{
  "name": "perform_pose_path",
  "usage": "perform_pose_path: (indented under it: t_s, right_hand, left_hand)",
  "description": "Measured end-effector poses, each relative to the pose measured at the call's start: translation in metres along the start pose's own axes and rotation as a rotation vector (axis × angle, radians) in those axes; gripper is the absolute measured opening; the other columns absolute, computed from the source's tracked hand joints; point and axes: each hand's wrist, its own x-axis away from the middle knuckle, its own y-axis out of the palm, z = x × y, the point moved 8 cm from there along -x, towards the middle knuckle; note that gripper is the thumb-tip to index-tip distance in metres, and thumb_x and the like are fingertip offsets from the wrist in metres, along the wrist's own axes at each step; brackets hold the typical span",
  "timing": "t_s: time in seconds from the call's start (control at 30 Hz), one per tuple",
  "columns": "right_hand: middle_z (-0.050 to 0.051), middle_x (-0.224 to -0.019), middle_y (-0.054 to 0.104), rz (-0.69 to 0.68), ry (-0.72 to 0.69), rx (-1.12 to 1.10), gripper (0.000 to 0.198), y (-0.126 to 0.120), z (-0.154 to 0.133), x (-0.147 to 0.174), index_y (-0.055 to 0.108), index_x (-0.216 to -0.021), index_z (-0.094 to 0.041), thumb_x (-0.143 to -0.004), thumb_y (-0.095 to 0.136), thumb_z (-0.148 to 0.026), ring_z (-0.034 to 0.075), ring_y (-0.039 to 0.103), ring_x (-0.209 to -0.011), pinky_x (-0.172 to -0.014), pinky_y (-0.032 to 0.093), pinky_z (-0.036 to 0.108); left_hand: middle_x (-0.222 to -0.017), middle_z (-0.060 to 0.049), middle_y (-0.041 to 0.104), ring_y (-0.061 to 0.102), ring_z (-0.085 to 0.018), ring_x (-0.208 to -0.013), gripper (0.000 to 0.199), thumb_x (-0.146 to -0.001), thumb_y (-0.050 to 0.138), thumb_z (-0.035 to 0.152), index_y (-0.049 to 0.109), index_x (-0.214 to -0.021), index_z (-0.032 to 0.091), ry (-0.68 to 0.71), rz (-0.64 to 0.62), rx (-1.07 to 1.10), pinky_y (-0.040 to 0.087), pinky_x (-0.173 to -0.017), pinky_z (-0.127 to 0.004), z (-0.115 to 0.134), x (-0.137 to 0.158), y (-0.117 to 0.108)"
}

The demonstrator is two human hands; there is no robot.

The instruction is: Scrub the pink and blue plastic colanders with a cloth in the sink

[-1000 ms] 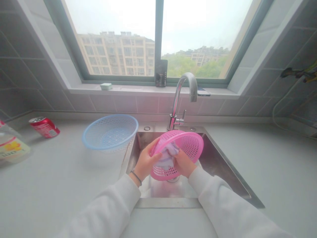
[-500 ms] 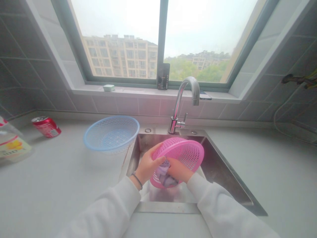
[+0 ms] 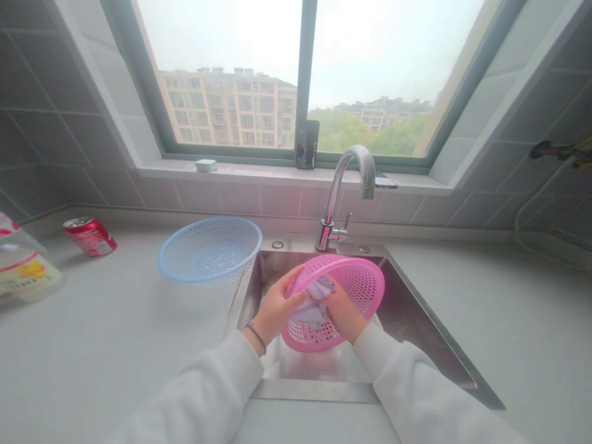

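Observation:
Over the steel sink (image 3: 416,320) a pink plastic basket (image 3: 358,290) is held tilted, its open side facing me. My left hand (image 3: 277,302) grips the basket's left rim, thumb on the inside and fingers hidden behind. Inside the basket, my right hand (image 3: 345,311) is closed on a light purple cloth (image 3: 314,308), which is bunched and pressed to the basket's inner wall near the left thumb. The right fingertips are partly hidden by the cloth.
A blue basket (image 3: 210,271) stands on the counter left of the sink. Behind the sink rises a chrome faucet (image 3: 330,209). A red can (image 3: 92,237) and a labelled bottle (image 3: 23,265) are at far left. A green block (image 3: 206,165) sits on the windowsill.
My right hand has shifted slightly right and bunched the cloth higher in the basket. The left hand keeps its hold on the rim. The view has moved a little.

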Motion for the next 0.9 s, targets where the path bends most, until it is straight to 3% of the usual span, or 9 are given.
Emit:
perform_pose_path:
  t_s: [0.1, 0.3, 0.5, 0.67, 0.77, 0.9]
  right_hand:
    - [0.008, -0.119, 0.075, -0.025, 0.008, -0.01, 0.042, 0.003, -0.001, 0.002, 0.066, -0.115, -0.024, -0.076, 0.077, -0.035, 0.029, 0.07, -0.11, -0.099, 0.055, 0.048]
    - [0.01, -0.104, 0.078, -0.167, 0.113, 0.659, 0.026, 0.003, 0.018, 0.007, 0.068, -0.104, -0.019, -0.078, 0.065, -0.018, 0.03, 0.072, -0.098, -0.09, 0.053, 0.046]
    - [0.013, -0.107, 0.078, -0.231, 0.136, 0.909, 0.024, 0.0, 0.025, 0.011, 0.073, -0.102, -0.019, -0.079, 0.067, -0.021, 0.033, 0.072, -0.101, -0.09, 0.051, 0.046]
    - [0.012, -0.103, 0.078, -0.151, 0.12, 0.747, 0.028, 0.001, 0.02, 0.007, 0.073, -0.101, -0.02, -0.074, 0.064, -0.015, 0.031, 0.072, -0.098, -0.091, 0.053, 0.045]
    - [0.012, -0.11, 0.077, -0.021, 0.088, 0.486, 0.036, -0.004, 0.014, 0.001, 0.07, -0.106, -0.02, -0.071, 0.066, -0.019, 0.031, 0.07, -0.104, -0.095, 0.054, 0.047]
    - [0.009, -0.117, 0.074, 0.064, 0.016, 0.091, 0.041, -0.005, -0.001, 0.0, 0.066, -0.111, -0.024, -0.073, 0.072, -0.037, 0.031, 0.069, -0.109, -0.095, 0.056, 0.046]
  left_hand:
    - [-0.146, -0.014, 0.064, 0.056, -0.038, -0.138, 0.076, -0.075, 0.082, 0.053, 0.065, -0.14, 0.017, -0.001, 0.013, 0.02, 0.039, -0.121, -0.049, 0.0, 0.0, -0.001]
    - [-0.146, -0.014, 0.064, 0.056, -0.037, -0.138, 0.072, -0.076, 0.083, 0.05, 0.066, -0.139, 0.018, 0.003, 0.002, 0.017, 0.04, -0.12, -0.049, 0.003, 0.002, 0.0]
    - [-0.147, -0.014, 0.064, 0.054, -0.038, -0.14, 0.07, -0.076, 0.084, 0.046, 0.067, -0.138, 0.019, 0.008, -0.031, -0.061, 0.037, -0.122, -0.052, 0.004, 0.004, 0.004]
    - [-0.146, -0.013, 0.065, 0.055, -0.038, -0.139, 0.069, -0.075, 0.084, 0.044, 0.068, -0.138, 0.019, 0.006, -0.055, -0.11, 0.035, -0.123, -0.052, 0.003, 0.004, 0.005]
    - [-0.145, -0.013, 0.065, 0.056, -0.038, -0.138, 0.07, -0.074, 0.084, 0.043, 0.067, -0.138, 0.019, 0.009, -0.047, -0.117, 0.036, -0.122, -0.052, 0.005, 0.003, 0.004]
    - [-0.145, -0.014, 0.065, 0.056, -0.038, -0.138, 0.072, -0.076, 0.081, 0.05, 0.065, -0.139, 0.017, -0.006, -0.004, 0.017, 0.041, -0.119, -0.049, 0.003, 0.0, 0.001]
